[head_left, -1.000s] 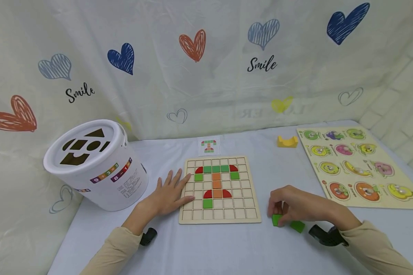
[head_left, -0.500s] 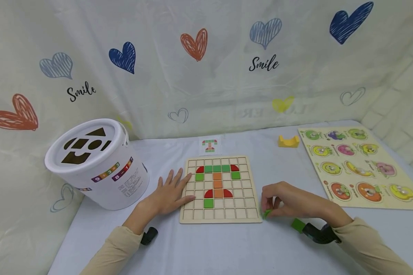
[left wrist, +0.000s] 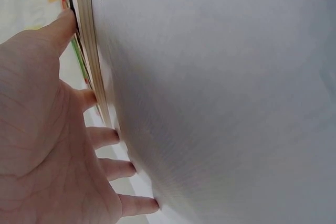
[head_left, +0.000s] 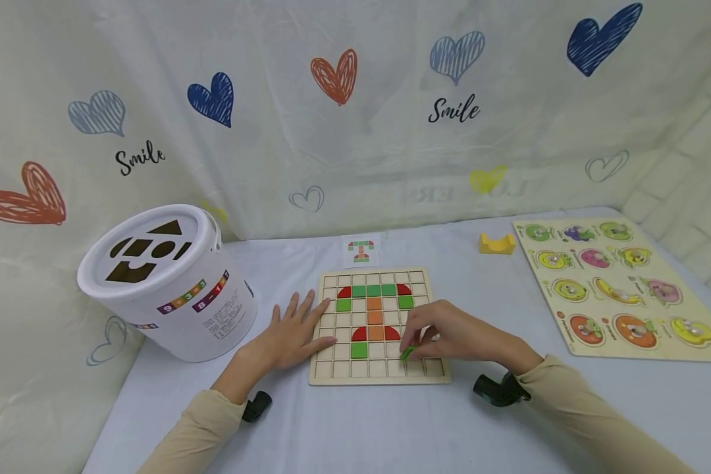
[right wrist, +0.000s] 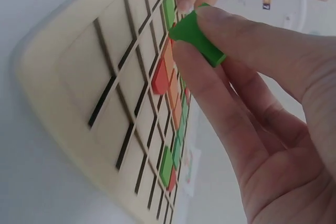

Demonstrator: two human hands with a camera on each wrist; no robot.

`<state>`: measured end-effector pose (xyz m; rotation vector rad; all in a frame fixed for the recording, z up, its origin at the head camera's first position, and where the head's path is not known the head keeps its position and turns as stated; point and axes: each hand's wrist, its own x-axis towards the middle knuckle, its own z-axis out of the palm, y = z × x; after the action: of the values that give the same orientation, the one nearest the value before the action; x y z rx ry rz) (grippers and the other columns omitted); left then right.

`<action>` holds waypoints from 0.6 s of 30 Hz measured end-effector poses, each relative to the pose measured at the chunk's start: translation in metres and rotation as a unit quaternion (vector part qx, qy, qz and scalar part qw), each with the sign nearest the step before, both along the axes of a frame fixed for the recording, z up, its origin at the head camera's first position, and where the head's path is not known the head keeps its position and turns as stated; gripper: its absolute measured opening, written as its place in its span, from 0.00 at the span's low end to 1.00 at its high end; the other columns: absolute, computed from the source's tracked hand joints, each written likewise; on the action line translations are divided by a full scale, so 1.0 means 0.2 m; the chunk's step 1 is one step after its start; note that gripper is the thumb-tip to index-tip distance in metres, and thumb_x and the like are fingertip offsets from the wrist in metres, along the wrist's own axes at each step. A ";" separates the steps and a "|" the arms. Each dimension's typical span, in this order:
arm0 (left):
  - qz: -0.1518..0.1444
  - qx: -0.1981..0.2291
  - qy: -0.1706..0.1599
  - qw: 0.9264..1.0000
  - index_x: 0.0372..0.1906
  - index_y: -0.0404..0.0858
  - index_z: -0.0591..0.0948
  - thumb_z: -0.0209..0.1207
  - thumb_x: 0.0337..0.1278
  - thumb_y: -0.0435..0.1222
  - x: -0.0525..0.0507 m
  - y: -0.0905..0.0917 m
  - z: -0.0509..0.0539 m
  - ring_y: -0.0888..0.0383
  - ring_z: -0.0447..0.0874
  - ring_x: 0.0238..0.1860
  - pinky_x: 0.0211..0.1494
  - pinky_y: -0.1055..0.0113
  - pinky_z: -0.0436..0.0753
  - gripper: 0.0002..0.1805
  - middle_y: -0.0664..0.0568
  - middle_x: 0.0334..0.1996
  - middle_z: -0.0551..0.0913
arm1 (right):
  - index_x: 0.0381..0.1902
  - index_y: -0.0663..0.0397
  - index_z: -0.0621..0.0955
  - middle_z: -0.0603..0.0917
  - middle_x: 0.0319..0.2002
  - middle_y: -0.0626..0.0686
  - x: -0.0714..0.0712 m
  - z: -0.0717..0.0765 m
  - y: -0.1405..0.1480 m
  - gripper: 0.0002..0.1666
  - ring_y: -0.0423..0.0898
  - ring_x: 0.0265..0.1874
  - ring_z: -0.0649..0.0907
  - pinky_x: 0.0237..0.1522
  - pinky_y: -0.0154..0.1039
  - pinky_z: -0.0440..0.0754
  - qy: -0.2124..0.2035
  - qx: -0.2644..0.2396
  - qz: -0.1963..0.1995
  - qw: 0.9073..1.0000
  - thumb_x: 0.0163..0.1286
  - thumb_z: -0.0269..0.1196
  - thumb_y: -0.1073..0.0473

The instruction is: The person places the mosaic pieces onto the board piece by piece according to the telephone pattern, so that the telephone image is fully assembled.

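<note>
My right hand (head_left: 456,332) pinches a green square tile (right wrist: 195,34) between thumb and fingers, over the lower right part of the wooden grid board (head_left: 385,374). The tile is tilted, and in the right wrist view it stands apart from the grid. My left hand (head_left: 293,336) lies spread at the board's left edge, thumb and index finger touching it, the other fingertips on the cloth. Red quarter-round pieces (head_left: 360,334), orange squares (head_left: 374,317) and green squares (head_left: 359,350) sit in the grid's cells. A small picture card (head_left: 361,251) showing a similar pattern lies behind the board.
A white bucket (head_left: 225,329) with shaped holes in its lid stands at the left. A yellow arch block (head_left: 497,244) lies at the back right, beside a fruit puzzle board (head_left: 619,283). The right wrist camera (head_left: 500,390) covers part of the table.
My right hand has picked the green tile up from the table and carried it left over the grid. The other loose green tile is now mostly hidden behind the right wrist camera. My left hand stays put.
</note>
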<state>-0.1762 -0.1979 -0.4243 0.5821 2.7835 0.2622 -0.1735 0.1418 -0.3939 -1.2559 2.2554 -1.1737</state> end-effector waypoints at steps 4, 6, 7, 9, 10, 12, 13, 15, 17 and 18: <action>-0.001 -0.001 0.003 1.000 0.86 0.45 0.51 0.47 0.75 0.66 0.00 0.00 0.00 0.31 0.36 0.83 0.75 0.24 0.42 0.47 0.38 0.85 0.43 | 0.43 0.57 0.91 0.86 0.37 0.44 -0.03 0.00 -0.06 0.11 0.37 0.37 0.86 0.43 0.35 0.88 -0.001 -0.008 0.003 1.000 0.63 0.75 0.70; -0.001 -0.002 0.003 1.000 0.86 0.45 0.51 0.47 0.75 0.66 0.00 0.00 0.00 0.30 0.36 0.83 0.75 0.24 0.42 0.47 0.38 0.85 0.43 | 0.46 0.60 0.91 0.86 0.38 0.46 -0.04 0.00 -0.09 0.11 0.38 0.37 0.87 0.44 0.34 0.87 -0.001 -0.006 0.007 1.000 0.65 0.73 0.71; -0.002 -0.003 0.004 1.000 0.86 0.45 0.51 0.47 0.75 0.66 0.00 0.00 -0.01 0.30 0.36 0.83 0.75 0.24 0.42 0.47 0.38 0.85 0.43 | 0.47 0.61 0.91 0.86 0.38 0.47 -0.04 0.00 -0.10 0.12 0.38 0.38 0.87 0.45 0.34 0.87 -0.002 -0.004 0.008 1.000 0.65 0.73 0.71; -0.002 -0.004 0.005 1.000 0.86 0.45 0.51 0.47 0.75 0.66 0.00 0.00 -0.01 0.30 0.36 0.83 0.75 0.24 0.42 0.47 0.38 0.85 0.43 | 0.48 0.61 0.91 0.86 0.39 0.47 -0.04 0.01 -0.12 0.12 0.38 0.38 0.86 0.46 0.33 0.87 -0.003 0.003 0.005 1.000 0.66 0.72 0.71; -0.002 -0.005 0.006 1.000 0.86 0.45 0.51 0.47 0.75 0.66 0.00 0.00 -0.01 0.30 0.36 0.83 0.75 0.24 0.43 0.47 0.37 0.85 0.44 | 0.48 0.61 0.91 0.86 0.39 0.47 -0.04 0.01 -0.14 0.12 0.37 0.38 0.86 0.46 0.32 0.87 -0.002 0.006 0.004 1.000 0.66 0.72 0.71; -0.001 -0.006 0.007 1.000 0.86 0.45 0.51 0.47 0.75 0.66 0.00 0.00 -0.01 0.30 0.36 0.83 0.75 0.24 0.43 0.47 0.37 0.85 0.44 | 0.46 0.60 0.91 0.86 0.39 0.46 -0.05 0.00 -0.16 0.12 0.37 0.38 0.85 0.45 0.32 0.86 0.001 0.012 -0.001 1.000 0.66 0.73 0.71; -0.001 -0.006 0.007 1.000 0.86 0.45 0.51 0.47 0.75 0.66 0.00 0.00 -0.01 0.30 0.36 0.83 0.75 0.24 0.43 0.47 0.37 0.85 0.44 | 0.45 0.59 0.91 0.87 0.38 0.45 -0.05 0.00 -0.18 0.11 0.37 0.38 0.85 0.45 0.32 0.86 0.003 0.014 -0.003 1.000 0.65 0.73 0.71; -0.001 -0.006 0.007 1.000 0.86 0.45 0.51 0.47 0.75 0.66 0.00 0.00 -0.01 0.30 0.36 0.83 0.75 0.24 0.43 0.47 0.37 0.85 0.44 | 0.43 0.57 0.91 0.87 0.38 0.45 -0.05 -0.01 -0.20 0.10 0.36 0.37 0.85 0.44 0.32 0.87 0.006 0.016 -0.007 1.000 0.64 0.74 0.72; 0.000 -0.005 0.005 1.000 0.86 0.45 0.51 0.47 0.75 0.66 0.00 0.00 0.00 0.30 0.36 0.83 0.75 0.24 0.43 0.47 0.37 0.85 0.44 | 0.41 0.56 0.90 0.88 0.38 0.44 -0.06 -0.02 -0.22 0.10 0.36 0.36 0.84 0.43 0.33 0.87 0.003 0.018 -0.010 1.000 0.63 0.74 0.72; 0.000 -0.005 0.005 1.000 0.86 0.45 0.51 0.47 0.75 0.66 0.00 0.00 0.00 0.30 0.36 0.83 0.75 0.24 0.43 0.47 0.37 0.85 0.44 | 0.40 0.56 0.90 0.88 0.37 0.45 -0.06 -0.02 -0.22 0.09 0.35 0.36 0.84 0.43 0.33 0.87 0.004 0.016 -0.009 1.000 0.63 0.74 0.72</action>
<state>-0.1762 -0.1978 -0.4249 0.5822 2.7925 0.2448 -0.1854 0.0971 -0.3987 -1.2322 2.2866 -1.1357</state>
